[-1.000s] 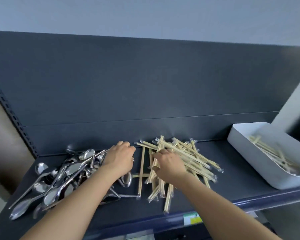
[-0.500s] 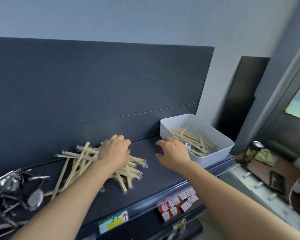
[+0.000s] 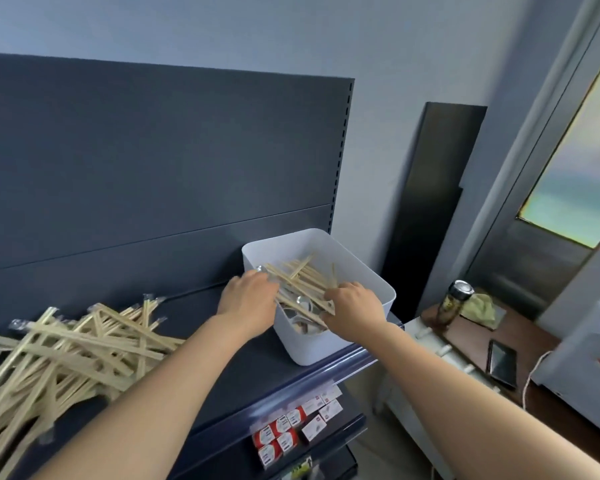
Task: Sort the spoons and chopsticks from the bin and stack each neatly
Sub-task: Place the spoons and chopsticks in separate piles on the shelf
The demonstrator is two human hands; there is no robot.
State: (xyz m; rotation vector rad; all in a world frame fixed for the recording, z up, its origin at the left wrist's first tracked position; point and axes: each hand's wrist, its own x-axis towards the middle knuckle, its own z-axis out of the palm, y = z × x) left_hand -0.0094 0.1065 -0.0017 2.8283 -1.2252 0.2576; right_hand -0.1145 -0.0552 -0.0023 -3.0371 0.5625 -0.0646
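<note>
Both hands reach into the white bin (image 3: 378, 284) at centre frame: the right hand (image 3: 354, 315) curls its fingers round the near ends of the chopsticks (image 3: 302, 277) lying over a few spoons (image 3: 304, 301), the left hand (image 3: 248, 303) touches their other side, its grasp unclear, while a loose chopstick pile (image 3: 66, 348) sprawls on the shelf (image 3: 243, 368) at lower left.

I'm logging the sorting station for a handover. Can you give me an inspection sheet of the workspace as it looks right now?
Surface: dark shelf, white bin at its right end.
Job's things: the bin holds chopsticks over spoons; chopstick pile lies loose at the left.
Clutter: small boxes on the shelf below.
Grippers: left hand reaches into the bin, grip unclear; right hand grips chopsticks.
Cables: white cord by the side table.
Surroundings: jar, cloth and phone on that table; door at right.
</note>
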